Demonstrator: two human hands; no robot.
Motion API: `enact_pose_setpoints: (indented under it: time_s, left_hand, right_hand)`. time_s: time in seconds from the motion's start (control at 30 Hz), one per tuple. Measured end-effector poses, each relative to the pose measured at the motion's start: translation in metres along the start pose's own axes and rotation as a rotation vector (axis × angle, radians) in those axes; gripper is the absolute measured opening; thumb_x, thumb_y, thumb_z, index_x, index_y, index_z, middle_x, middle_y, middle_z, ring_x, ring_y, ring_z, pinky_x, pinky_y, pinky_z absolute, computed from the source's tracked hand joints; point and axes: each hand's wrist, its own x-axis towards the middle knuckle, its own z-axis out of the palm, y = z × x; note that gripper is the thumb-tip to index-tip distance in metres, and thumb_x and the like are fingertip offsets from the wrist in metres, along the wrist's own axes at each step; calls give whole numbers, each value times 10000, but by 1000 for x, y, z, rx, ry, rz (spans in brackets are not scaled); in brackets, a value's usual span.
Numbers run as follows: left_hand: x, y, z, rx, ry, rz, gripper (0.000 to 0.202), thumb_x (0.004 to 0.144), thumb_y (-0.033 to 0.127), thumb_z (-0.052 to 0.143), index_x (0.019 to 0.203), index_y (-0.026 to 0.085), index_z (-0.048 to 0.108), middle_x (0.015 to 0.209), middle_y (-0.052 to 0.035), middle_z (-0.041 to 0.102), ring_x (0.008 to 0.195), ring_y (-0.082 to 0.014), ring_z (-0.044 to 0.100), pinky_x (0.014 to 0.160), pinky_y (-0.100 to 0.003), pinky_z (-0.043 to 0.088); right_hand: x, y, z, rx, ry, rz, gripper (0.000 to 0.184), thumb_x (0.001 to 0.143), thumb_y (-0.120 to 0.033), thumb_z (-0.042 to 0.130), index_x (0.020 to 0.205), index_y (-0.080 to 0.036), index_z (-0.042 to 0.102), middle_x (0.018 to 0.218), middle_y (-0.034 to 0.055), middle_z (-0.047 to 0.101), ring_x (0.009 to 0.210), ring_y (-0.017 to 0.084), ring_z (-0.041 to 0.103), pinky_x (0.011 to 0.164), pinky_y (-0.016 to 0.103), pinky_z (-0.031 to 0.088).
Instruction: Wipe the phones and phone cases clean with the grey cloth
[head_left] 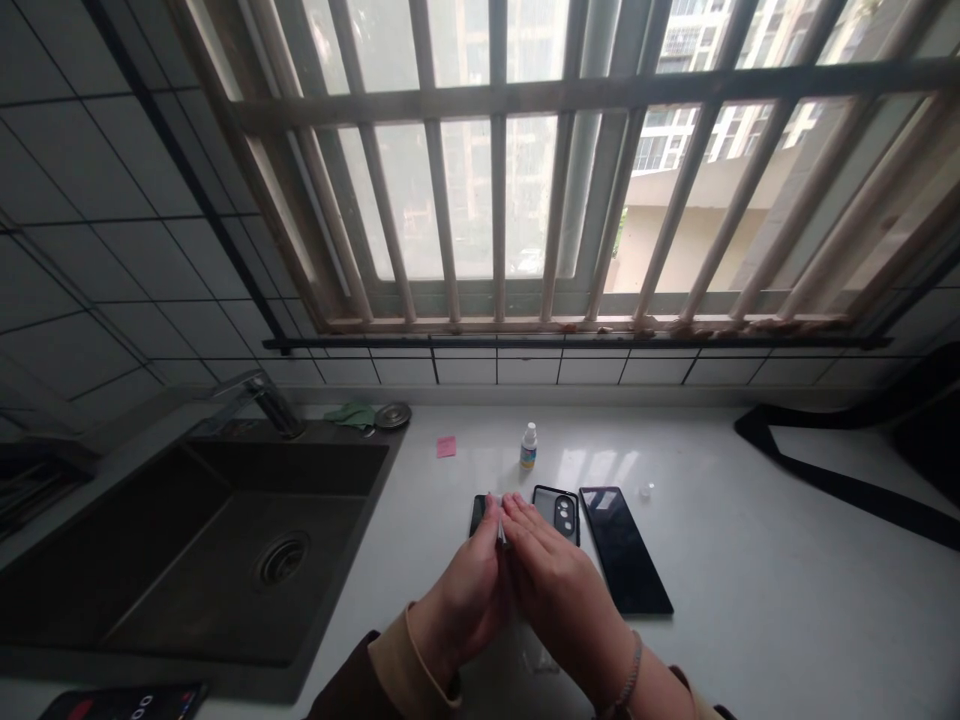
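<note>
My left hand (466, 598) and my right hand (556, 585) are pressed close together above the white counter (750, 600), fingers pointing away from me. Between the fingertips they pinch a small thin white piece (499, 528), too small to name. Under the left fingertips a dark phone-like object (477, 513) is partly hidden. A black phone case (559, 512) with a camera cut-out lies just beyond my right hand. A black phone (625, 549) lies face up to its right.
A small white dropper bottle (529, 446), a pink sticky note (446, 447) and a tiny white cap (646, 490) sit behind the phones. The dark sink (150, 610) with a faucet (262, 398) is on the left. A black strap (832, 475) lies at the right.
</note>
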Motion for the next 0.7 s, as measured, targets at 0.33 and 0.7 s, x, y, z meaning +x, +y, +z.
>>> enact_pose_setpoints:
  time_s: [0.33,0.7]
  left_hand:
    - [1,-2,-8,92,-64,16,576,1133,517,373,1463,133,646,1571,-163,596,1608,-238,361,1356,-384,210]
    - [0,-2,-10,153,-113,10,638,1109,595,371,1495,160,632,1587,-173,578,1612,-280,351,1350,-461,232]
  right_hand:
    - [3,0,-5,223,21,164,477,1038,-101,535,1465,-248,688,1523,114,650,1412,277,633,1177,452,559]
    - [0,6,-4,259,11,160,520,1024,-59,498,1463,-267,682,1563,99,615,1475,273,567,1219,503,509]
